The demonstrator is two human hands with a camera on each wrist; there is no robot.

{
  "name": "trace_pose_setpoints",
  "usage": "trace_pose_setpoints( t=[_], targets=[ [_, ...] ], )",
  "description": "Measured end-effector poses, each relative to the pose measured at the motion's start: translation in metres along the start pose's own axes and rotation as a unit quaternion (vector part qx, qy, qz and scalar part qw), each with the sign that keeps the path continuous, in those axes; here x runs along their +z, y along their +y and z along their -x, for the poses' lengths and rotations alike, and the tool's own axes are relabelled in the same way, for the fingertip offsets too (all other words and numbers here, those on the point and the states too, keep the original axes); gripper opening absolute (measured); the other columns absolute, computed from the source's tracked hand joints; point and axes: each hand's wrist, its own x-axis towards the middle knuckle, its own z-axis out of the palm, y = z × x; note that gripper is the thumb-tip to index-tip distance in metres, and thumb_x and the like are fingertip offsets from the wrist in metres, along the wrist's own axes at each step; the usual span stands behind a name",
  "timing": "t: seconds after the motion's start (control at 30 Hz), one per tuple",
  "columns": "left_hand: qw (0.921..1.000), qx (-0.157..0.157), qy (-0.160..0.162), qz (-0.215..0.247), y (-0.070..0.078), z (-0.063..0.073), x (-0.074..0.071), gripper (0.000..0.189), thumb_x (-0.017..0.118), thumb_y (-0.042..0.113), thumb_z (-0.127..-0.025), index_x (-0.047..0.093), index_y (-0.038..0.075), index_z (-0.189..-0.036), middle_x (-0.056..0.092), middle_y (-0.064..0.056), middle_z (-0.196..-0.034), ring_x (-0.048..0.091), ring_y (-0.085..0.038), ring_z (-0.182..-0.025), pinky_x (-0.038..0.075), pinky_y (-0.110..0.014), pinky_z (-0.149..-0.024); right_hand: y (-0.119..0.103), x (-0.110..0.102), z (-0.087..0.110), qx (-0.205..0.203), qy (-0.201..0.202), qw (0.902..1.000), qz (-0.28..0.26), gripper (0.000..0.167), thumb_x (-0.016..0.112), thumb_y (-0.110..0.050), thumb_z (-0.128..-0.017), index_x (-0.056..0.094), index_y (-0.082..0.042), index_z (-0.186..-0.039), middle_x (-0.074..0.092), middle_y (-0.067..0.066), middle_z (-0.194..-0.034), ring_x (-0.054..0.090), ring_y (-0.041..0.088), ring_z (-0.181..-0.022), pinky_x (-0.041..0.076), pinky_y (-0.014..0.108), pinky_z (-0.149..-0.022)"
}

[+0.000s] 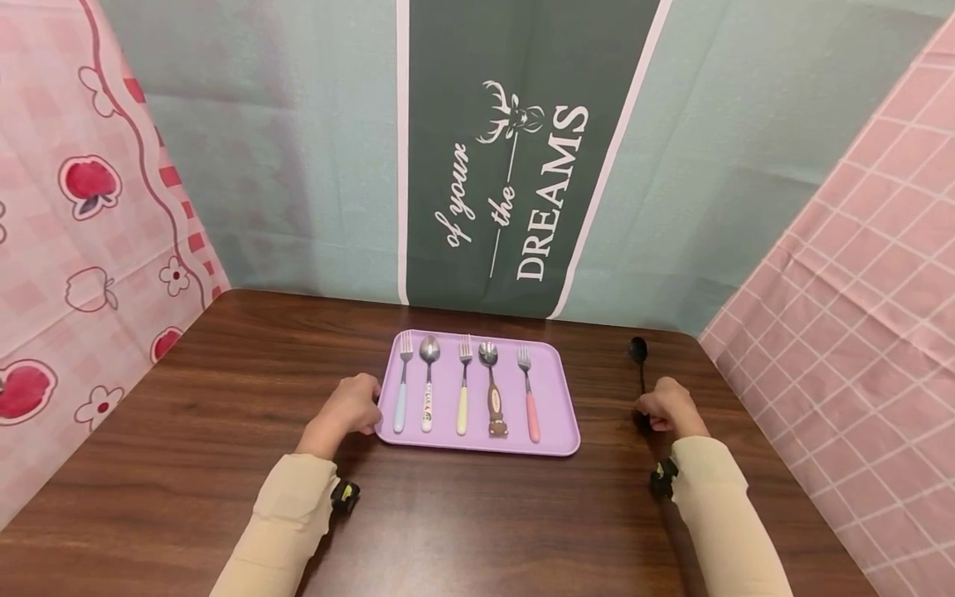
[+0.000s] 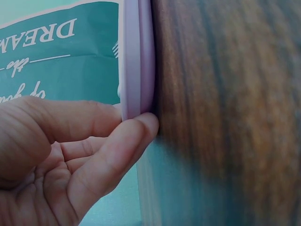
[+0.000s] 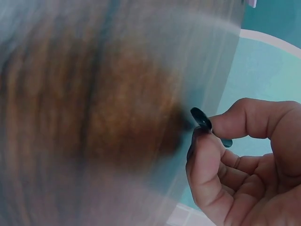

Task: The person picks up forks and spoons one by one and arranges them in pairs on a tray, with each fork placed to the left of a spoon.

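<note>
A lilac tray [image 1: 440, 442] lies on the table, its left rim pinched between the thumb and fingers of my left hand [image 1: 354, 405]. The left wrist view shows that pinch at the tray rim [image 2: 137, 70] close up. To the right of the tray, my right hand [image 1: 667, 404] holds a black spoon [image 1: 637, 350] by its handle, the bowl pointing away from me. In the right wrist view the dark handle end [image 3: 201, 118] shows between thumb and forefinger. On the tray lie a blue-handled fork [image 1: 400, 406], a patterned spoon [image 1: 428, 406], a yellow-handled fork [image 1: 462, 406], a brown bear-handled spoon [image 1: 495, 406] and a pink-handled fork [image 1: 532, 414].
The dark wooden table [image 1: 462, 522] runs back to a green and grey cloth [image 1: 328, 207]. A pink apple-print cloth [image 1: 82, 290] borders the left side, a pink checked cloth [image 1: 843, 274] the right.
</note>
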Motion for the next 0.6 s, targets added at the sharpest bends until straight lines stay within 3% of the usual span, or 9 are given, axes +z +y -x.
trace_pose_setpoints(
  t=[0.33,0.6],
  targets=[
    [1.0000,0.000,0.000,-0.002,0.000,-0.001,0.000,0.036,0.063,-0.009,-0.065,0.058,-0.011,-0.100,0.057,-0.022,-0.081,0.059,-0.014,-0.048,0.050,-0.023,-0.044,-0.011,-0.016,0.007,-0.028,-0.009,0.9993,-0.023,0.025,0.050,-0.001,-0.074,0.045,0.017,-0.091,0.050,0.012,-0.061,0.055,0.018,-0.047,0.054,0.032,-0.050],
    [1.0000,0.000,-0.001,0.002,-0.001,-0.001,0.001,0.035,0.063,-0.010,-0.064,0.058,-0.011,-0.098,0.057,-0.022,-0.082,0.059,-0.015,-0.049,0.050,-0.023,-0.044,-0.013,-0.015,0.010,-0.041,-0.002,0.9990,-0.017,0.019,0.049,-0.002,-0.072,0.048,0.012,-0.084,0.051,0.010,-0.059,0.056,0.017,-0.047,0.054,0.033,-0.050]
  ],
)
